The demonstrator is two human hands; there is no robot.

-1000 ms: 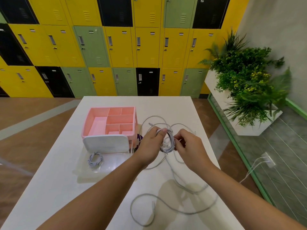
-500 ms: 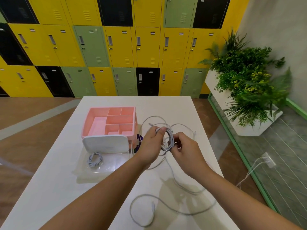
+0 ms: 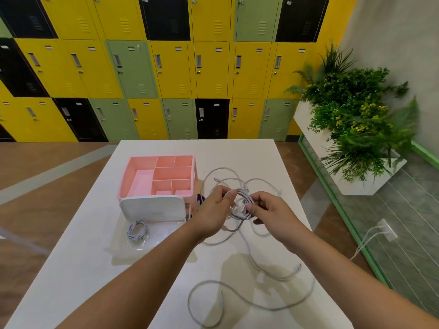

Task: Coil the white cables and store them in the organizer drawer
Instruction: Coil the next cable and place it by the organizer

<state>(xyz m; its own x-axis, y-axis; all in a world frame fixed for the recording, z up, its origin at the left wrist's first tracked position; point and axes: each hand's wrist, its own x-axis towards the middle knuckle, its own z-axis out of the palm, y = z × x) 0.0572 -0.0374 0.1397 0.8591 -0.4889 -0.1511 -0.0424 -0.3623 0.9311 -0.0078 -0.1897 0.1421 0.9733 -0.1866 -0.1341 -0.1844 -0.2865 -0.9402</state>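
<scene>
A partly wound coil of white cable (image 3: 240, 205) is held above the table between both hands. My left hand (image 3: 215, 210) grips the coil's left side and my right hand (image 3: 268, 211) pinches its right side. The cable's loose tail (image 3: 249, 302) snakes over the near part of the white table (image 3: 78, 269). More loose white cable (image 3: 228, 176) lies behind my hands. The pink organizer (image 3: 159, 178) stands left of them, its clear drawer (image 3: 164, 233) pulled out toward me. One coiled white cable (image 3: 137, 231) lies in the drawer.
A dark purple item (image 3: 201, 199) peeks out between the organizer and my left hand. Yellow, green and black lockers (image 3: 166, 67) line the wall behind the table. A planter with green plants (image 3: 356, 119) stands at the right, beside a floor socket with white leads (image 3: 384, 230).
My right hand has moved left onto the coil's right side, and the tail on the table has been drawn in a little. My left hand keeps its grip.
</scene>
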